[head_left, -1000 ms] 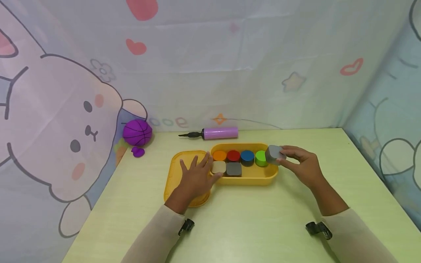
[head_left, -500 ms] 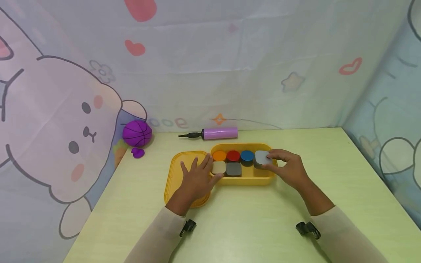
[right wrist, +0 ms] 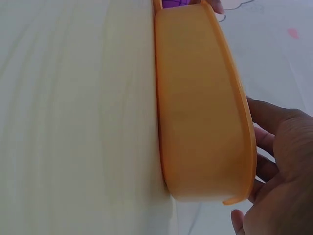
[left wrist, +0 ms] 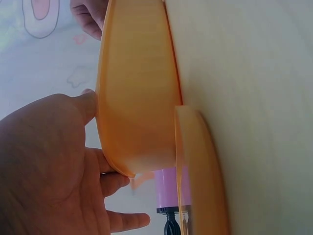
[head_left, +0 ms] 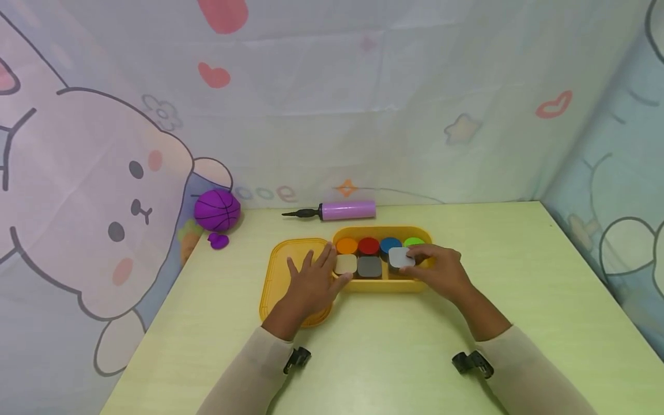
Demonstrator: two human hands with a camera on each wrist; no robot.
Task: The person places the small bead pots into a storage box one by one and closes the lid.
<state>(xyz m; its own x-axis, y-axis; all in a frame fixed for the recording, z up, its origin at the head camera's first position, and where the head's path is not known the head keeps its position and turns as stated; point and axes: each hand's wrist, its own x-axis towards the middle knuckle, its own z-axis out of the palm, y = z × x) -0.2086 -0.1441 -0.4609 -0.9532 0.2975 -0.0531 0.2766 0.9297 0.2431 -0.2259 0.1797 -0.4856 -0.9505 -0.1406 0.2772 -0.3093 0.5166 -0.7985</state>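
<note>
A yellow box [head_left: 386, 285] stands on the table with its long side toward me. Round pieces with orange [head_left: 346, 246], red [head_left: 369, 246], blue [head_left: 391, 246] and green [head_left: 414, 242] tops line its back row. In front of them sit a cream rounded-square piece [head_left: 345, 264] and a dark grey one [head_left: 369, 266]. My right hand [head_left: 441, 271] pinches a light grey rounded-square block [head_left: 401, 257] over the front row, right of the dark grey one. Spread fingers of my left hand [head_left: 311, 282] touch the box's left end. In both wrist views the box wall hides the pieces.
The yellow lid [head_left: 277, 276] lies left of the box, partly under my left hand. Behind stand a purple hand pump [head_left: 347, 210], a purple ball [head_left: 217, 210] and a small purple duck-like toy [head_left: 218, 240]. A printed cloth backs the table.
My right hand has carried the light grey block leftward and toward me, from the box's right end to the front row. The green top shows again. The left hand stays put.
</note>
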